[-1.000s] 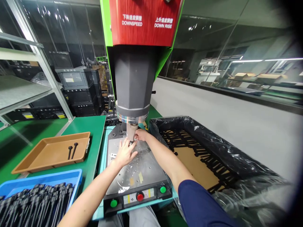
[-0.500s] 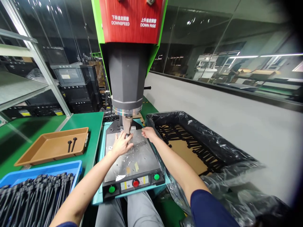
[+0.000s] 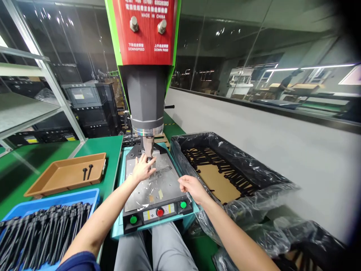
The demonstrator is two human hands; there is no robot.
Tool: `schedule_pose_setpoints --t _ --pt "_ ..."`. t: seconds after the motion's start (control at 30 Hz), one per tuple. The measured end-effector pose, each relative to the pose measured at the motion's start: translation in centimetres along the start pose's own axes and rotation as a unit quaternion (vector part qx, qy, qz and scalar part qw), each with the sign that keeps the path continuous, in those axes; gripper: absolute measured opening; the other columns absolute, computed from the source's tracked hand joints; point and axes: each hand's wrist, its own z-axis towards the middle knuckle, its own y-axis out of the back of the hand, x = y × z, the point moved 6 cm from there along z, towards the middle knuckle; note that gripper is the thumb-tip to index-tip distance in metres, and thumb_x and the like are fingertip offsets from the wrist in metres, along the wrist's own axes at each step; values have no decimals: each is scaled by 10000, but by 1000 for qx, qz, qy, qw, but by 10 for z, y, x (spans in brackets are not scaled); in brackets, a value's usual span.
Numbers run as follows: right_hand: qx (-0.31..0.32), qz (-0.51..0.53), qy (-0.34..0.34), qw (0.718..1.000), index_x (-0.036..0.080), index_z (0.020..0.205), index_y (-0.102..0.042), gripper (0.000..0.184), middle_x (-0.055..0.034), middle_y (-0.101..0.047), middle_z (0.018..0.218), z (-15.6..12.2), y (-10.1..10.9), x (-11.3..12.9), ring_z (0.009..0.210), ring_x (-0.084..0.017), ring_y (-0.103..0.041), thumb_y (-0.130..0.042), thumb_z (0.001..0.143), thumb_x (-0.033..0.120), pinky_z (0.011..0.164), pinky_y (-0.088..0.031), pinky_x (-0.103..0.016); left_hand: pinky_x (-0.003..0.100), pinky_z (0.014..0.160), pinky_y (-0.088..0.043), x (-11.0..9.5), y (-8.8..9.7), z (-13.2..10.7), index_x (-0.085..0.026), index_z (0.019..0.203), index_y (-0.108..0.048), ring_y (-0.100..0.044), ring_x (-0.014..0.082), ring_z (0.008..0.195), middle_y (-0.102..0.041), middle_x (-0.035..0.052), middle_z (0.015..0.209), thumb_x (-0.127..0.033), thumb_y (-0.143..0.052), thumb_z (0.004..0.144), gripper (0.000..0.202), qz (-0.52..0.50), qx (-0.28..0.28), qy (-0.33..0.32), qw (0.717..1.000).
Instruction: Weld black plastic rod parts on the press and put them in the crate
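At the machine's base plate (image 3: 163,184), my left hand (image 3: 143,169) is right under the pale metal horn (image 3: 148,145). Its fingers are spread around a small black plastic part (image 3: 149,159) there and touch it; the part's lower end is hidden. My right hand (image 3: 193,187) hangs above the plate's right edge, fingers curled in, with nothing seen in them. Nearest to it is the right green button (image 3: 183,204). A red button (image 3: 160,212) and the left green button (image 3: 133,219) sit along the front panel.
To the left, a brown tray (image 3: 56,173) holds two black pins (image 3: 90,171). A blue bin (image 3: 94,194) is full of long black stalks (image 3: 53,233). On the right, a plastic-lined box (image 3: 245,163) contains rows of black parts on cardboard. Behind the glass stands a person (image 3: 283,84).
My right hand has drawn back from beside the horn, toward me and to the right, nearer the right green button. My left hand stays at the black part. The head view has tilted up slightly.
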Motion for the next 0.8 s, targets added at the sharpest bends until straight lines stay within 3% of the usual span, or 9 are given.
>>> schedule_pose_setpoints --t 0.17,0.3,0.4,0.5,0.57,0.63,0.73,0.8 --pt "12 4 -14 1000 167 726 -601 358 20 -585 552 -45 0 -15 506 -113 -505 -694 743 512 524 -394 -242 683 1016 -261 -2 5 -6 -317 1447 -384 -266 402 1364 -463 174 1333 -482 -472 913 566 -23 -18 -2 1000" --pt "7 16 -43 999 165 719 -604 347 16 -587 550 -75 -3 -40 507 -114 -500 -688 760 499 530 -390 -245 680 1023 -271 -4 14 -26 -312 1408 -451 -234 407 1394 -336 167 1487 -489 -489 906 534 -72 -66 2 995" --pt "0 32 -73 997 168 724 -596 351 17 -580 541 -89 -8 -63 502 -115 -494 -692 751 505 525 -385 -247 611 1059 -297 -3 26 -55 -236 1253 -617 -267 380 1393 -355 161 1489 -471 -521 893 440 -122 -144 36 981" --pt "-20 45 -93 994 170 726 -589 360 20 -573 545 -96 -9 -85 498 -111 -490 -697 735 513 513 -375 -240 477 1049 -385 3 27 -101 -192 1039 -700 -448 300 1287 -518 143 1352 -416 -543 882 315 -200 -230 131 943" --pt "-39 42 -106 993 170 708 -582 368 19 -572 552 -97 -8 -100 496 -107 -491 -699 724 519 504 -368 -233 401 969 -460 8 13 -139 -193 942 -695 -567 248 1135 -618 113 1194 -396 -535 878 266 -261 -265 231 899" --pt "-62 23 -121 990 169 695 -581 373 15 -575 557 -98 -4 -116 496 -106 -496 -698 712 522 492 -360 -226 342 861 -500 10 -12 -181 -191 868 -675 -624 219 975 -664 82 1023 -394 -527 866 251 -304 -264 333 852" --pt "-100 -14 -146 984 166 702 -595 369 4 -588 569 -98 5 -140 496 -109 -511 -684 702 524 465 -351 -215 301 745 -489 3 -59 -238 -192 837 -659 -631 196 782 -672 39 836 -421 -539 835 259 -334 -194 447 807" --pt "-125 -33 -156 979 165 694 -595 368 -6 -598 578 -96 12 -155 495 -112 -518 -668 702 525 449 -349 -210 283 675 -463 -3 -86 -267 -192 813 -655 -604 181 676 -655 14 731 -449 -534 825 284 -347 -137 486 790"
